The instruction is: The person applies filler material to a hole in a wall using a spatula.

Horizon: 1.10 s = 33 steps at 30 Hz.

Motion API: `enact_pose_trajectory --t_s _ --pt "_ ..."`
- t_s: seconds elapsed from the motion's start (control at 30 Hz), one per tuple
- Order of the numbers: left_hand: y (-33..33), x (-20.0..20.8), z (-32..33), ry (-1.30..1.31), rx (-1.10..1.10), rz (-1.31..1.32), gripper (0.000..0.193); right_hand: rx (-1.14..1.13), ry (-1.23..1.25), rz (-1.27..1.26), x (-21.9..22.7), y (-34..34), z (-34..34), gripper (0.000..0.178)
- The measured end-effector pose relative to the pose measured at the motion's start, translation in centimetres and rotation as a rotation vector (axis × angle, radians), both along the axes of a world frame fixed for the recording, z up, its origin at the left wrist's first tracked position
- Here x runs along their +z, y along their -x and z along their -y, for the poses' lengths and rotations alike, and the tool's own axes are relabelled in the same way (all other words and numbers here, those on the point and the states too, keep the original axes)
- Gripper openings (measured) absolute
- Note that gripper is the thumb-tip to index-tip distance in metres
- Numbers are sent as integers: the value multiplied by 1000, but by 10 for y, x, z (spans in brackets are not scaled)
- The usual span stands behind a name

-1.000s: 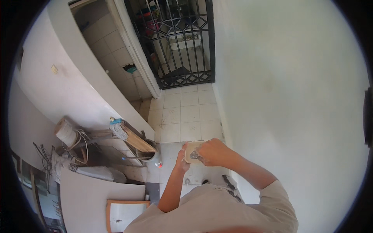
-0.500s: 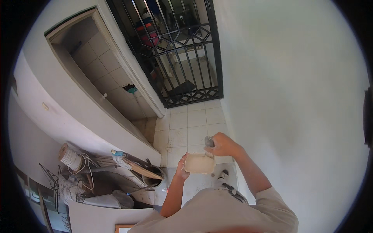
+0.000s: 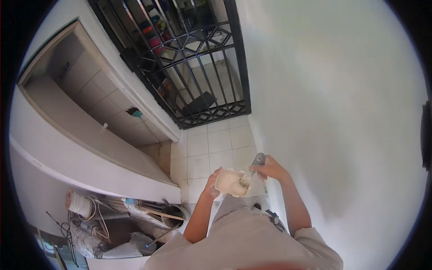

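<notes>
Head camera is showing your right hand (image 3: 268, 168) gripping a grey-handled scraper (image 3: 258, 160), its blade now dipping into the pale paste (image 3: 227, 182) at the tray (image 3: 234, 194)'s right end, whereas half a second ago it was hovering past the far rim. Your left hand (image 3: 210, 185) is clasping the tray's left side, while sticks (image 3: 157, 212) are leaning at a pale bucket (image 3: 186, 211) to your left.

A pale tub (image 3: 231, 170) hides part of the left hand (image 3: 210, 185), while paste (image 3: 226, 181) covers the tip of a grey-handled tool (image 3: 258, 159). Beyond, a black gate (image 3: 238, 54) is cut off at the top (the clutter (image 3: 155, 42) behind it, from here, too dim to name).
</notes>
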<state>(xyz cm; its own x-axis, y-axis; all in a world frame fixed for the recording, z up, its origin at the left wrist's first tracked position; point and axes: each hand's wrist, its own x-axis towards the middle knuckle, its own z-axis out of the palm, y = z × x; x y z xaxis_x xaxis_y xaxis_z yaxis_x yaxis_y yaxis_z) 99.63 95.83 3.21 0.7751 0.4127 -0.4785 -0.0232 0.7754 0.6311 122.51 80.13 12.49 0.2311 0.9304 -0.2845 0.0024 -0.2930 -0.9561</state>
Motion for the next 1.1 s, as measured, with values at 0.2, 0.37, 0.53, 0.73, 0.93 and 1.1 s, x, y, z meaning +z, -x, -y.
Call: enact_pose_trajectory --t_s 0.2,0.37,0.53,0.73,0.93,1.1 --pt "-74 18 -34 -27 -190 -32 48 -339 -7 28 -31 -21 0 27" --pt "-139 24 -68 -48 -175 -45 49 -852 -79 226 -42 -28 -18 27" --pt "-175 18 -99 -79 -112 -22 57 -1093 -30 248 -30 -19 -55 31" --pt "-201 19 -140 -48 -267 -44 57 -1305 -47 153 -32 -6 -101 28" --pt "-221 16 -166 -105 -385 -93 55 -1288 25 265 6 -3 -137 29" --pt "-236 38 -191 -130 -481 -104 53 -1250 64 371 16 2 -152 34"
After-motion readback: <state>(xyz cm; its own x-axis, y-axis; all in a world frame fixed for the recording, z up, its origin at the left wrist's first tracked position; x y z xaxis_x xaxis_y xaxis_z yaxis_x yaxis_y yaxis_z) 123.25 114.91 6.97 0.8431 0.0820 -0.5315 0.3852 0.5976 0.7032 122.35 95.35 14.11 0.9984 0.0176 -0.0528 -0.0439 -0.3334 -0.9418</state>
